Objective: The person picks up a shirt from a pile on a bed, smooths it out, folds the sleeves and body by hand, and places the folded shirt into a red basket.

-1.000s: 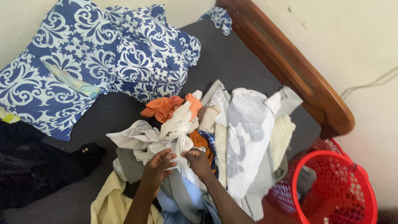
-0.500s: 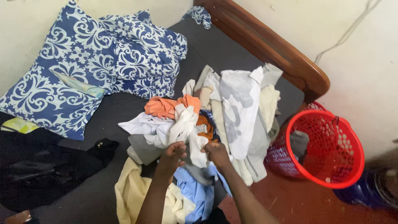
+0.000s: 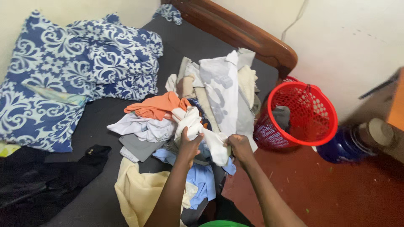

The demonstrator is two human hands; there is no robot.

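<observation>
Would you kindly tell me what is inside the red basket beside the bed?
Inside the red mesh basket a grey piece of cloth lies against the near wall. The bottom looks otherwise bare, but the part behind the rim nearest the bed is hidden.

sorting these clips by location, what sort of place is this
Most likely a bedroom in a home. A bed with a wooden headboard holds blue patterned pillows and a heap of clothes, and a red laundry basket stands on the floor beside it. Both hands grip a white garment.

left hand (image 3: 189,145): fingers curled, gripping | right hand (image 3: 240,147): fingers closed, gripping | forearms extended forward
</observation>
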